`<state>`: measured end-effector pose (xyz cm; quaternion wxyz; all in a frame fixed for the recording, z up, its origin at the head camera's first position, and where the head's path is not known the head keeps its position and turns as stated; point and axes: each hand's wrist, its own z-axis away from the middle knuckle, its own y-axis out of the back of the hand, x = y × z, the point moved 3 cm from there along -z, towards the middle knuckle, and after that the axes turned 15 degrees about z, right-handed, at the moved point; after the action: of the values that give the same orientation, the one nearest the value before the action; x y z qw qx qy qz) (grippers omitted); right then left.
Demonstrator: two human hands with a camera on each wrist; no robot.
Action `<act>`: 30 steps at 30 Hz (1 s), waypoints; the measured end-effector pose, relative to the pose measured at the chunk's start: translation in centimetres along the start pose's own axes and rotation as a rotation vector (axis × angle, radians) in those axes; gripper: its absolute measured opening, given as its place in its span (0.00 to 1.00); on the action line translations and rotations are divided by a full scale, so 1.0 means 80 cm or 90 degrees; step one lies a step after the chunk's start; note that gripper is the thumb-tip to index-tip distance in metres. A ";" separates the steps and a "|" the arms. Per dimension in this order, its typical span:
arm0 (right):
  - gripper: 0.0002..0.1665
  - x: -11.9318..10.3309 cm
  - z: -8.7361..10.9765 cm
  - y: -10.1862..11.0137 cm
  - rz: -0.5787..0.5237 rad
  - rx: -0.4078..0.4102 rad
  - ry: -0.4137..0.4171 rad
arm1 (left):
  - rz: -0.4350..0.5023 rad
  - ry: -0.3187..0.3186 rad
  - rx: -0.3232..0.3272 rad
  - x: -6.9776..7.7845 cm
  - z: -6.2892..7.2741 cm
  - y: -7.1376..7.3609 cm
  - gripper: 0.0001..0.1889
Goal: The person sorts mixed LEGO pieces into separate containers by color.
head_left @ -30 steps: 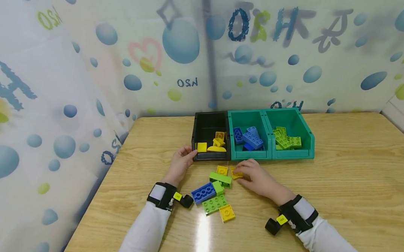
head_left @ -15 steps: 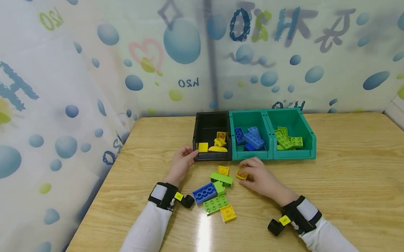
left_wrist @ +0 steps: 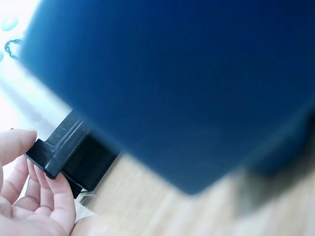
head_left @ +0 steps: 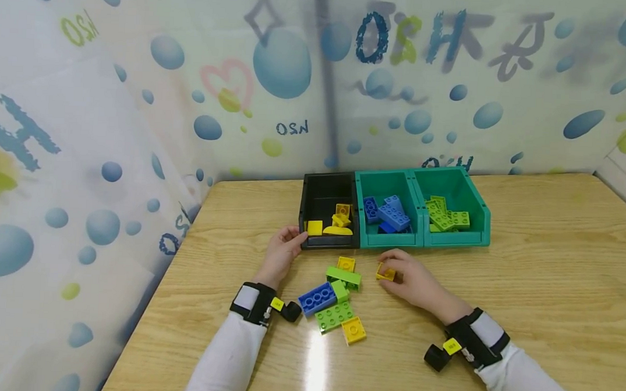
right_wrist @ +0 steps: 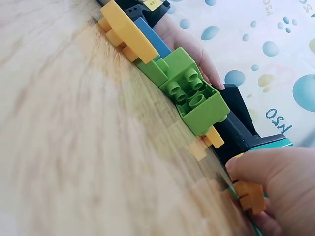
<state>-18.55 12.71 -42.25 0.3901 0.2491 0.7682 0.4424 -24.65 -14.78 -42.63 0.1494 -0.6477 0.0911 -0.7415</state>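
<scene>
My left hand (head_left: 280, 253) grips the front left corner of the black bin (head_left: 325, 243); the left wrist view has the thumb on top and the fingers beneath the bin's edge (left_wrist: 56, 152). Between the fingertips of my right hand (head_left: 411, 278) is a yellow toy brick (head_left: 386, 273), low over the table in front of the teal bins; the right wrist view shows this brick (right_wrist: 249, 196) partly covered by the thumb. Between the hands lies a loose pile: a blue brick (head_left: 317, 299), several green bricks (head_left: 334, 318) and two yellow bricks (head_left: 353, 330).
Right of the black bin, two joined teal bins (head_left: 392, 241) hold blue bricks (head_left: 393, 215) and green bricks (head_left: 447, 218). Yellow bricks (head_left: 315, 228) lie inside the black bin. A patterned sheet (head_left: 244, 99) hangs behind the wooden table (head_left: 540, 275). Something dark blue and blurred blocks much of the left wrist view.
My right hand has slid to the right with the yellow brick, away from the pile. The left hand has stayed on the black bin's corner.
</scene>
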 end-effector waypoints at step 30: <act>0.16 0.033 0.022 0.021 0.000 0.051 -0.088 | 0.005 0.000 0.010 0.000 0.001 -0.002 0.04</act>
<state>-18.53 16.28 -42.33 0.4318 0.2943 0.7566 0.3931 -24.59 -14.63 -42.58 0.1569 -0.6460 0.0880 -0.7418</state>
